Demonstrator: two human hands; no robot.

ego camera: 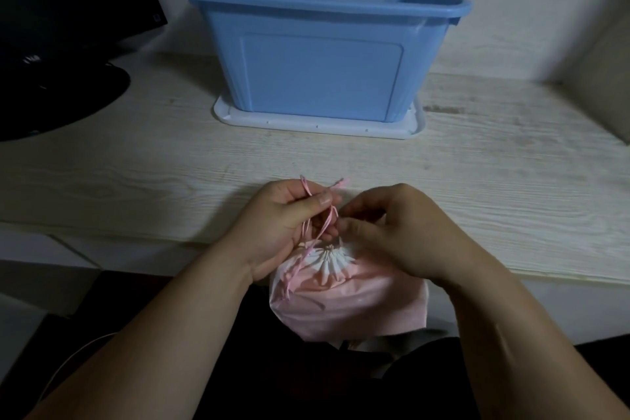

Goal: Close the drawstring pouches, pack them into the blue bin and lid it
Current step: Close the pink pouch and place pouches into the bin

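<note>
Left hand (276,222) and right hand (395,232) — both curled in a pinch on the drawstring (328,221) above the cinched pouch (341,300)

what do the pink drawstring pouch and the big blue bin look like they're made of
The pink drawstring pouch: looks like thin fabric or film, fine pleats, slight sheen. The big blue bin: rigid moulded plastic, smooth satin walls, rolled rim.

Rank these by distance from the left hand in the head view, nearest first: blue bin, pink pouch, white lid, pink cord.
1. pink cord: pinched in the left hand itself.
2. pink pouch: directly below that hand.
3. white lid: farther back on the table, under the blue bin.
4. blue bin: standing on that lid, behind its front edge.
</note>
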